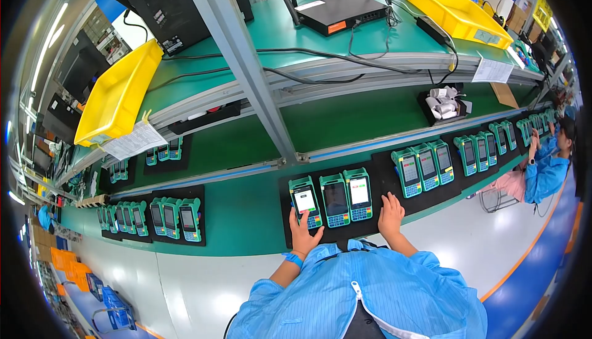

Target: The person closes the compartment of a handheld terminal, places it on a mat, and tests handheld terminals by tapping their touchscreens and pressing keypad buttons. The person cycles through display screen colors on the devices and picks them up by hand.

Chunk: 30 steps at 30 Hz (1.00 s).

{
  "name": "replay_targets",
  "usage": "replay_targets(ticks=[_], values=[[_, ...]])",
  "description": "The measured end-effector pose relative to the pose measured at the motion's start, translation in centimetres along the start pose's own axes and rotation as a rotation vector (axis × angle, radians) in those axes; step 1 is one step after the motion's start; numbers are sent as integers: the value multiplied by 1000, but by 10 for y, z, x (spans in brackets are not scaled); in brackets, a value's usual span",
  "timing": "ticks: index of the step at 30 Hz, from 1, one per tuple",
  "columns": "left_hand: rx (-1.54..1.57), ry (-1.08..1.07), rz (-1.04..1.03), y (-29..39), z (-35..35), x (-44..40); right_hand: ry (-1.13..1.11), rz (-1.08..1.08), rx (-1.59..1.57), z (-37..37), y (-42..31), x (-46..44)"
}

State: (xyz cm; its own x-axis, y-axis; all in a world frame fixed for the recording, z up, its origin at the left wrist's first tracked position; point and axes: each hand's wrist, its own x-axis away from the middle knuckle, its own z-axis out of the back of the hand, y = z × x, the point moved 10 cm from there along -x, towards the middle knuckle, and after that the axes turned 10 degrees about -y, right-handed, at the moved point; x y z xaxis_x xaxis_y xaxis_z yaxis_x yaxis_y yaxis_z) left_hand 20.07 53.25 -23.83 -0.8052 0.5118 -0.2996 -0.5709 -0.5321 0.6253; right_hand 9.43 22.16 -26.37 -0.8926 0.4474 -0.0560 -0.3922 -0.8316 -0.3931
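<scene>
At the bench's edge (240, 215), your left hand (302, 238) meets a lit terminal (304, 201)

Your step looks like pressing on this leftmost of three terminals on the black mat (377, 181); another press would call for a light, steady fingertip. Your left fingers lie apart over its lower front, clamped on nothing. Your right hand (391, 217) rests beside the rightmost one, loosely extended, gripping nothing. Beyond, a dark box (424, 106) holds white items (444, 106); a yellow tray (431, 13) sits on the upper shelf (271, 30).
</scene>
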Motion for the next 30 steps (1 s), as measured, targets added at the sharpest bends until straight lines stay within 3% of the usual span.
replay_targets(ticks=[30], values=[[31,-41,118,-6,-5,-3,-27,29,41,-3,-1,4]])
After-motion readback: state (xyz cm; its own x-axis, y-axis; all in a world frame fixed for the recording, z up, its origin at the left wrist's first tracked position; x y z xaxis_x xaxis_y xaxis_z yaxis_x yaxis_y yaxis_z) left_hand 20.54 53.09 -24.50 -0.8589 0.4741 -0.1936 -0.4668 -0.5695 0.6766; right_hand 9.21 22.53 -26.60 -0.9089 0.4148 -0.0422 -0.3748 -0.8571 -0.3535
